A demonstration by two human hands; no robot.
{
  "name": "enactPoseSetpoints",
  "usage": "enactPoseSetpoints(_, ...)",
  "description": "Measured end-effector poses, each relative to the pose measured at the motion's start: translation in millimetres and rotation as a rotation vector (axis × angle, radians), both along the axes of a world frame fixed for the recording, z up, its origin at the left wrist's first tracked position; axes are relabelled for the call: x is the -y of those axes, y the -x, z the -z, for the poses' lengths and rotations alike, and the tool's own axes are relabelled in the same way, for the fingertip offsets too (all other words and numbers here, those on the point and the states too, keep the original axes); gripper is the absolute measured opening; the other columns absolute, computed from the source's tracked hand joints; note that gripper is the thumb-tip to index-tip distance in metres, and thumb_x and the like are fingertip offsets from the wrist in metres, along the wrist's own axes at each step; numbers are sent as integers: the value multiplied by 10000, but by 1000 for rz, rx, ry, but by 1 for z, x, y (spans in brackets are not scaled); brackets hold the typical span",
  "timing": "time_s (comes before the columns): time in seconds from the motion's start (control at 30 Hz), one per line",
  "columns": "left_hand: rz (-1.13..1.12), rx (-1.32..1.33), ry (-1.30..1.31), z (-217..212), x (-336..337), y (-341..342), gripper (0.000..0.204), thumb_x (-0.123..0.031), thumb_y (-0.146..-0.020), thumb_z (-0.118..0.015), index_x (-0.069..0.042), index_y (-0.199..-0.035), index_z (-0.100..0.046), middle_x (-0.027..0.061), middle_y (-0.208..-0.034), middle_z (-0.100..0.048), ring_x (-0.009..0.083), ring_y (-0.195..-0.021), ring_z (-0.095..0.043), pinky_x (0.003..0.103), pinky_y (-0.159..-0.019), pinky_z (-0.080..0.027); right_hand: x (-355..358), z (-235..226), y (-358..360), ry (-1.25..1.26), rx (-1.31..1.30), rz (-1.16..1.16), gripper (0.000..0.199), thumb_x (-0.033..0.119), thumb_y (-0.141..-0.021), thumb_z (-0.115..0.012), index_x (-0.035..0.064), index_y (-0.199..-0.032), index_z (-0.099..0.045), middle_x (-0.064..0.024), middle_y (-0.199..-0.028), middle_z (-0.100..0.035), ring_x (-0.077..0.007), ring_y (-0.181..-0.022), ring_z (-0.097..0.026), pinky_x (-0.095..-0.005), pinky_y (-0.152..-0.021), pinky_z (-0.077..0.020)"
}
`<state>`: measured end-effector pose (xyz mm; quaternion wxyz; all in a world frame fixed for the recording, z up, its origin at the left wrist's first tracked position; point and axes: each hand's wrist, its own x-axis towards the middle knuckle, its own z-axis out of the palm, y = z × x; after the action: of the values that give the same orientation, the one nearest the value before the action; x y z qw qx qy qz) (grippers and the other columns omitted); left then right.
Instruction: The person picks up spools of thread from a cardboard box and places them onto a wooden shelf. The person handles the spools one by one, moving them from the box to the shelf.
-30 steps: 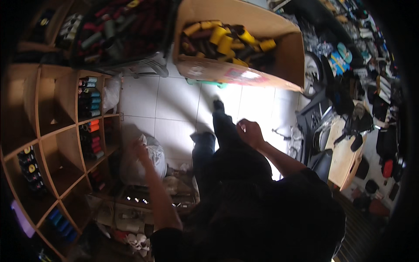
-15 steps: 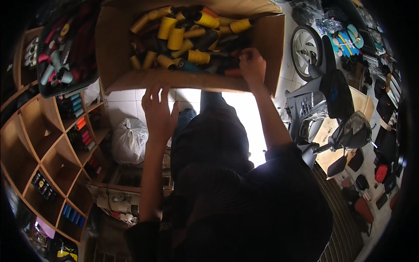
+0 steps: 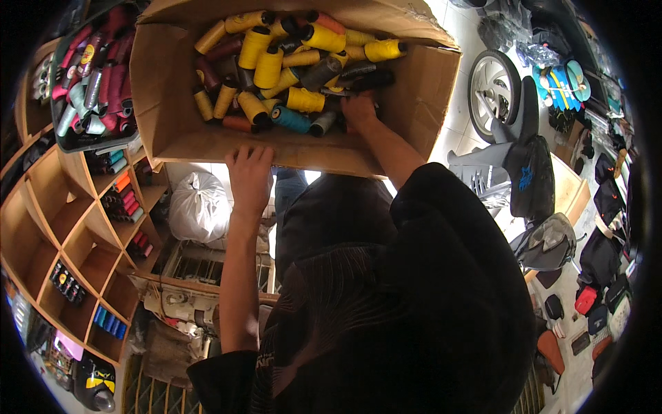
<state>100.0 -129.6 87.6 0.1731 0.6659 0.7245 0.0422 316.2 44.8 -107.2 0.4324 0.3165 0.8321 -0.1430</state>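
A large cardboard box (image 3: 303,157) stands open in front of me, holding many cones of sewing thread. Most are yellow, such as a bright yellow thread cone (image 3: 267,67); darker brown and maroon ones lie among them. My left hand (image 3: 249,172) grips the box's near rim, its fingers hooked over the edge. Inside, at the right of the pile, my right hand (image 3: 361,112) reaches down with its fingers largely hidden among dark cones. Just left of it lie a grey thread cone (image 3: 322,124) and a teal thread cone (image 3: 291,119).
A dark crate (image 3: 96,141) of maroon and pale thread cones sits at the far left, above wooden pigeonhole shelves (image 3: 69,221). A white plastic sack (image 3: 198,207) rests below the box. A motorbike's front wheel (image 3: 494,96) stands at the right.
My right hand has gone deeper into the box, toward the left. The left hand now curls over the rim. The box appears lower in view and its contents are brighter.
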Motion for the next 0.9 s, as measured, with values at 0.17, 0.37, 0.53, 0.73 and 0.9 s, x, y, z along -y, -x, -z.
enactPoseSetpoints(0.17,-50,19,108,-14,-19,3,318,-88,-760,-679,-94,-1075,-633,93,-1065,-656,321,-1063,-564,463,-932,-378,-3,-25,-13,24,-133,-34,714,344,-747,-823,117,-1366,-549,-194,-1227,-617,-363,-1212,-585,-483,-1048,-449)
enactPoseSetpoints(0.37,-148,573,484,-30,-50,4,650,-213,-766,-762,-57,-1348,-517,155,-1311,-604,327,-1276,-524,453,-1067,-373,-39,-105,-16,113,-572,484,540,371,-893,-714,88,-1339,-600,-144,-1152,-659,-281,-1112,-632,-437,-965,-508)
enactPoseSetpoints(0.53,-320,1007,398,-14,-72,-13,849,-386,-811,-802,-3,-1452,-399,226,-1397,-524,308,-1306,-509,391,-1057,-423,-46,-153,-7,742,-835,990,505,429,-951,-639,18,-1246,-643,-125,-1047,-709,-235,-908,-669,-363,-851,-534)
enactPoseSetpoints(0.73,-599,1151,347,-1,-64,-23,822,-413,-862,-761,19,-1453,-387,180,-1253,-588,266,-1138,-598,375,-961,-488,-56,-149,6,797,-841,1246,426,401,-973,-623,15,-1151,-658,-97,-983,-717,-176,-860,-658,-330,-813,-548)
enactPoseSetpoints(0.9,-936,1510,260,-41,-52,-21,567,-365,-930,-687,-5,-1322,-491,118,-1003,-666,188,-842,-665,330,-751,-538,-42,-11,-4,285,-458,699,435,383,-921,-658,33,-1175,-698,-173,-1070,-724,-272,-1006,-695,-426,-876,-557)
